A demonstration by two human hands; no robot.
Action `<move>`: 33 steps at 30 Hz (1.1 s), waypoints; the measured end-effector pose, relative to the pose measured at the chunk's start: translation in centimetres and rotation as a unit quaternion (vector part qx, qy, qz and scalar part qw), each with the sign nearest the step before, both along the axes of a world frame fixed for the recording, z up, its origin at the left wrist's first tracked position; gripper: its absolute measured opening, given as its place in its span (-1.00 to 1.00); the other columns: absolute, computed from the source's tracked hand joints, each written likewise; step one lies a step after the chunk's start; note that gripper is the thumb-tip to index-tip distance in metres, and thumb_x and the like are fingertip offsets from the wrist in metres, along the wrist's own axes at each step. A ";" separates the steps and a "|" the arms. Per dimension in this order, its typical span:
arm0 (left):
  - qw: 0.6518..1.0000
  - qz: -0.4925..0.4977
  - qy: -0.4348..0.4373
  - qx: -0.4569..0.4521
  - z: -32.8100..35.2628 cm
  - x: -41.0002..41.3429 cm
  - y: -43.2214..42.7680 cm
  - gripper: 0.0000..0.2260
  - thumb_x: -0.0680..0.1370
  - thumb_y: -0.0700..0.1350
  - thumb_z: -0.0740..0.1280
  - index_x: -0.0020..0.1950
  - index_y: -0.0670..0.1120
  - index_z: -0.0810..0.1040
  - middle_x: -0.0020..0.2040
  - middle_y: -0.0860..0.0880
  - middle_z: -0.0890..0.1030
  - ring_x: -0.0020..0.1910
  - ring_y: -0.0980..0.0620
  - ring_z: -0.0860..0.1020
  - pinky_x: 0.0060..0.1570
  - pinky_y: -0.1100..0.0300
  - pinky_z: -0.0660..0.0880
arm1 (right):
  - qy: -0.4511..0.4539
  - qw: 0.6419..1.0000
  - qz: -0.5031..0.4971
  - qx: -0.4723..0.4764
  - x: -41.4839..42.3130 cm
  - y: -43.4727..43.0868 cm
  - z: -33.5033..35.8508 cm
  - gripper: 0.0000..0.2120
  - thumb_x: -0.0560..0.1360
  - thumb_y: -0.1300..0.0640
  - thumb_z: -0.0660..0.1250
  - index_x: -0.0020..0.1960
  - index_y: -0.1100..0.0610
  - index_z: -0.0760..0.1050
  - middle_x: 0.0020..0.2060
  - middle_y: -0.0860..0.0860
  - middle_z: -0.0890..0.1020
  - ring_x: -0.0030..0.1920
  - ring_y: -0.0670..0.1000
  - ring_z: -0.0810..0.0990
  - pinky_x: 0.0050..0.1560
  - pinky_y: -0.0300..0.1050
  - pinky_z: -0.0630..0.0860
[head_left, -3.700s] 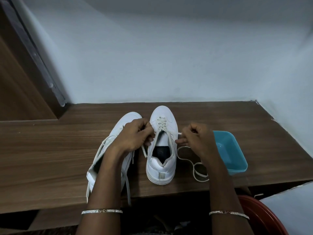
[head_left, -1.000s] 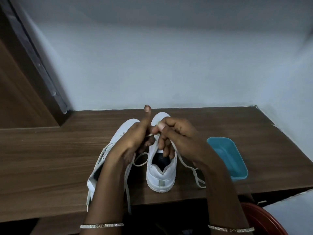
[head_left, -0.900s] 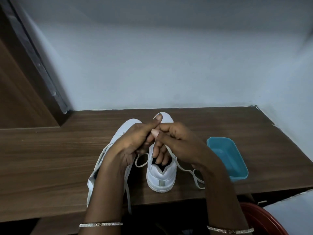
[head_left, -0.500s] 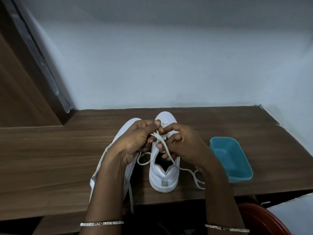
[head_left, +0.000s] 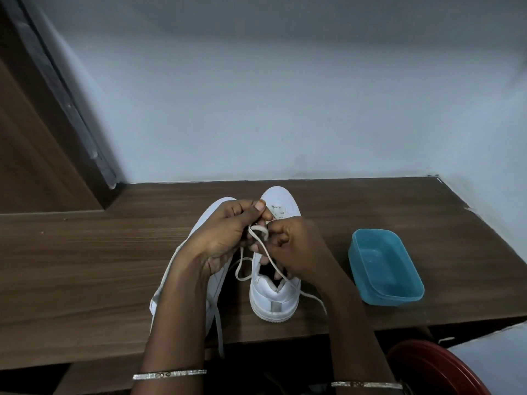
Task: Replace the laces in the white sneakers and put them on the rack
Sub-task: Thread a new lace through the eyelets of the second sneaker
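left hand (head_left: 225, 238) and right hand (head_left: 296, 249) curled, both pinching lace (head_left: 268, 258), above upright sneaker (head_left: 273, 296)

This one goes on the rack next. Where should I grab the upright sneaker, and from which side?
Probably grip the upright sneaker by its heel collar, from the near side: the heel faces you, clear, while the left hand, right hand and lace crowd the tongue.

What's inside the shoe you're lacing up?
The sneaker only shows a dark inside, with the lace crossing over it. The right hand covers the front part, so anything deeper toward the toe is hidden.
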State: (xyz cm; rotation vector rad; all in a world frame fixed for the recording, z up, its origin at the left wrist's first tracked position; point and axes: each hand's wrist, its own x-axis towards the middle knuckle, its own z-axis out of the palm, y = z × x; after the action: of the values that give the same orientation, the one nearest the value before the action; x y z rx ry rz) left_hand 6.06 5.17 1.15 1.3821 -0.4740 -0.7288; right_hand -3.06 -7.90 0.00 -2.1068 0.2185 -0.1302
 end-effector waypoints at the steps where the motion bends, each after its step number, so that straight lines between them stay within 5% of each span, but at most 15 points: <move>1: 1.000 0.006 -0.008 -0.003 -0.1 0.2 0.1 -0.75 0.64 -0.09 0.24 -0.15 -0.19 0.57 -0.33 -0.03 0.55 -0.38 0.10 0.50 -0.38 0.33 0.45 | -0.009 1.000 -0.007 0.010 -0.1 -0.1 0.0 -0.84 0.52 0.14 0.46 -0.12 0.25 0.63 -0.39 0.12 0.68 -0.53 -0.14 0.58 -0.52 -0.30 0.44; 6: 0.997 0.053 -0.041 0.026 -1.5 1.5 0.7 -0.79 0.64 -0.27 0.21 -0.03 -0.29 0.62 -0.22 -0.08 0.64 -0.25 0.06 0.55 -0.15 0.29 0.55 | -0.068 0.990 -0.006 0.127 -1.5 -2.3 0.9 -0.96 0.50 0.26 0.45 -0.08 0.20 0.69 -0.32 0.17 0.69 -0.39 0.04 0.62 -0.40 -0.16 0.53; 11: 0.999 0.032 -0.004 0.034 -2.2 1.2 0.2 -0.74 0.65 -0.35 0.14 0.04 -0.25 0.63 -0.28 -0.04 0.52 -0.43 0.14 0.35 -0.46 0.34 0.31 | -0.144 0.976 -0.009 0.165 -2.3 -4.0 1.2 -0.91 0.50 0.26 0.43 -0.01 0.20 0.68 -0.14 0.14 0.73 -0.14 0.24 0.67 -0.08 0.05 0.59; 16: 0.995 -0.034 -0.023 0.090 -1.4 -0.4 -1.1 -0.60 0.59 -0.42 0.06 -0.12 -0.12 0.65 -0.29 -0.02 0.48 -0.46 0.14 0.29 -0.52 0.32 0.25 | -0.190 0.936 -0.033 0.296 -1.5 -3.0 0.4 -0.78 0.51 0.17 0.36 0.06 0.30 0.61 -0.10 0.19 0.71 -0.02 0.12 0.69 0.09 0.06 0.61; 19: 0.984 -0.058 -0.089 0.143 -0.9 -0.5 -1.1 -0.76 0.58 -0.34 0.13 -0.02 -0.27 0.60 -0.40 0.02 0.39 -0.54 0.17 0.27 -0.53 0.33 0.22 | -0.199 0.913 -0.057 0.352 -0.9 -2.8 0.2 -0.71 0.52 0.06 0.34 0.07 0.28 0.60 -0.05 0.22 0.69 -0.03 0.14 0.67 0.05 0.12 0.58; 22: 0.965 -0.044 -0.210 0.149 -0.9 -0.5 -1.0 -0.82 0.59 -0.08 0.30 -0.03 -0.13 0.66 -0.36 0.01 0.57 -0.40 0.06 0.51 -0.35 0.23 0.43 | -0.196 0.883 -0.082 0.419 -0.5 -3.0 0.2 -0.61 0.54 -0.06 0.25 0.07 0.26 0.60 0.01 0.27 0.68 -0.08 0.14 0.68 -0.03 0.03 0.60; 26: 0.924 0.024 -0.348 0.155 -2.1 0.2 -1.2 -0.73 0.55 0.06 0.35 -0.17 -0.14 0.58 -0.40 -0.11 0.48 -0.40 0.02 0.39 -0.32 0.10 0.34 | -0.173 0.845 -0.086 0.500 -0.3 -3.9 -0.2 -0.43 0.55 -0.22 0.13 0.27 0.23 0.50 0.24 0.22 0.61 0.09 0.15 0.65 -0.01 -0.03 0.59; 29: 0.902 0.030 -0.397 0.168 -2.5 0.4 -1.2 -0.80 0.59 0.00 0.31 -0.13 -0.09 0.58 -0.32 -0.10 0.56 -0.34 0.03 0.47 -0.24 0.07 0.42 | -0.181 0.824 -0.117 0.523 0.2 -4.6 -0.9 -0.53 0.60 -0.13 0.12 0.37 0.12 0.42 0.36 0.13 0.53 0.23 0.13 0.58 0.17 0.07 0.47; 33: 0.912 0.026 -0.374 0.169 -2.3 0.2 -1.0 -0.83 0.63 -0.07 0.27 -0.15 0.01 0.55 -0.33 0.18 0.55 -0.33 0.20 0.46 -0.27 0.33 0.35 | -0.197 0.794 -0.183 0.546 1.0 -4.9 -1.4 -0.75 0.65 0.10 0.14 0.30 0.08 0.39 0.41 0.09 0.47 0.30 0.15 0.53 0.30 0.15 0.44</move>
State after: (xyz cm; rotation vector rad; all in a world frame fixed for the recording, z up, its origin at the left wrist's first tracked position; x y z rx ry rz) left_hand 6.29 4.17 -1.16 1.9901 -0.9349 -0.2085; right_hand -2.07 -12.75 -1.43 -0.8256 0.3416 -0.5315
